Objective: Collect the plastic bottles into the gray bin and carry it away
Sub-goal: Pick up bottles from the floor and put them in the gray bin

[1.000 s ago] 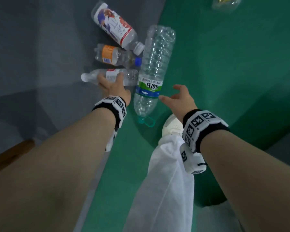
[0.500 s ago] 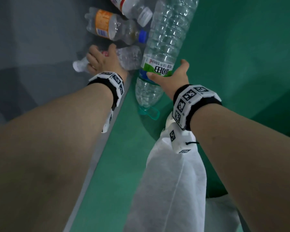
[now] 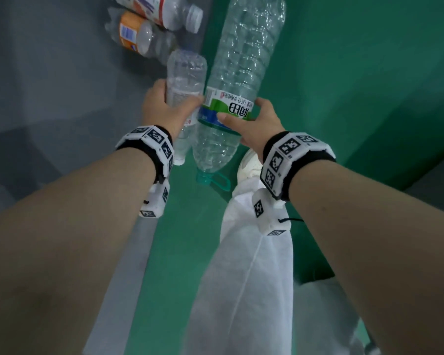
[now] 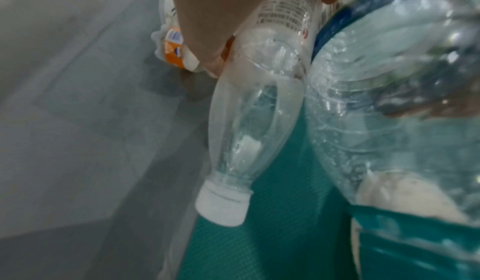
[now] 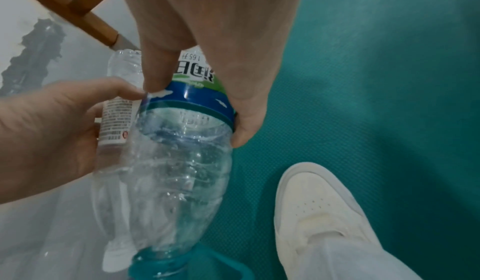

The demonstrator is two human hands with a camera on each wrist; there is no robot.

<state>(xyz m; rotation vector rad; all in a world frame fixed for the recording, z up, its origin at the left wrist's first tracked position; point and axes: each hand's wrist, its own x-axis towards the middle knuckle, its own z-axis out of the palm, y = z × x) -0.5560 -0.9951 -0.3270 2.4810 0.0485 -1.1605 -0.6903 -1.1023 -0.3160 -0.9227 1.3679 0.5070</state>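
Note:
My left hand [image 3: 164, 108] grips a small clear bottle [image 3: 186, 75] with a white cap [image 4: 223, 206], lifted off the floor, cap end toward me. My right hand [image 3: 251, 119] grips a large clear bottle [image 3: 244, 55] at its green and blue label [image 5: 194, 91]; its teal cap with a loop [image 3: 210, 179] points toward me. The two held bottles touch side by side. On the gray floor beyond lie an orange-labelled bottle [image 3: 139, 34] and a white-labelled bottle [image 3: 164, 11]. No gray bin shows in any view.
The floor is gray [image 3: 49, 73] on the left and green matting [image 3: 356, 85] on the right. My white shoe [image 5: 324, 208] and white trouser leg [image 3: 246, 278] stand on the green just under the right hand. A wooden frame [image 5: 75, 6] shows in the right wrist view.
Both hands have closed round their bottles and lifted them. The small bottle has swung from lying crosswise to pointing its cap toward me, beside the large one.

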